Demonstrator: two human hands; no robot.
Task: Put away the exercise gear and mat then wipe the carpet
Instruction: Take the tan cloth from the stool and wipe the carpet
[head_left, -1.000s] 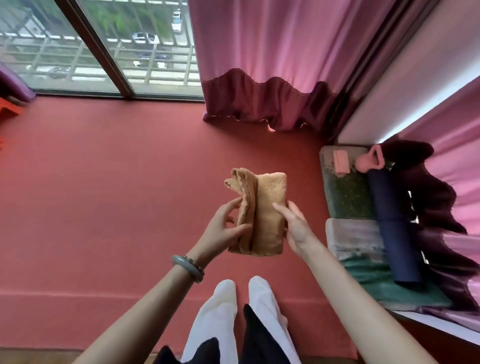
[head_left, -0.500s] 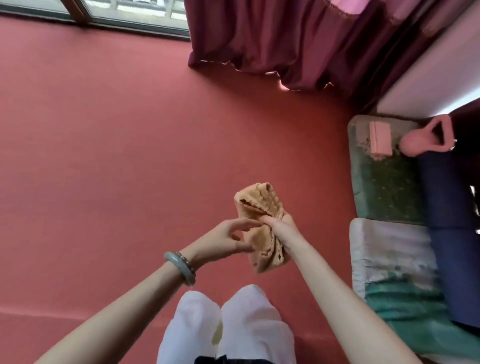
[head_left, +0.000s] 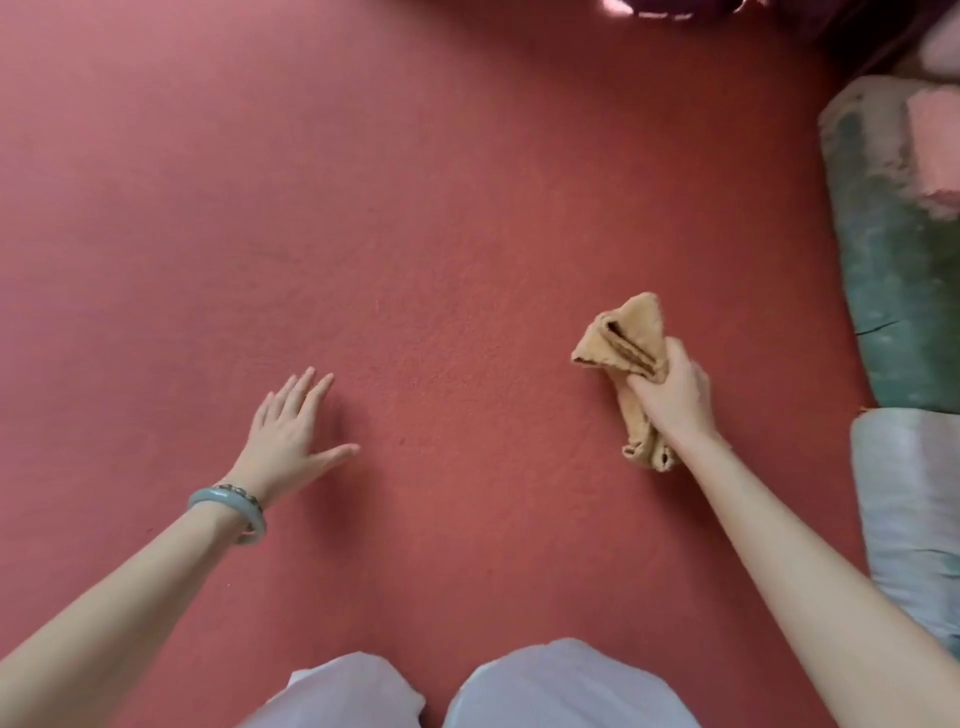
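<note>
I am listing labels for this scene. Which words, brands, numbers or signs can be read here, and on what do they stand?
None: no text can be read in this view.
The cloth in the right hand, the bracelet, the carpet and the green cushion bear no writing.

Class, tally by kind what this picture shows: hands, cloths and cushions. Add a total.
Hands: 2 (left hand, right hand)
Cloth: 1
Cushions: 2 (green cushion, grey cushion)
Total: 5
</note>
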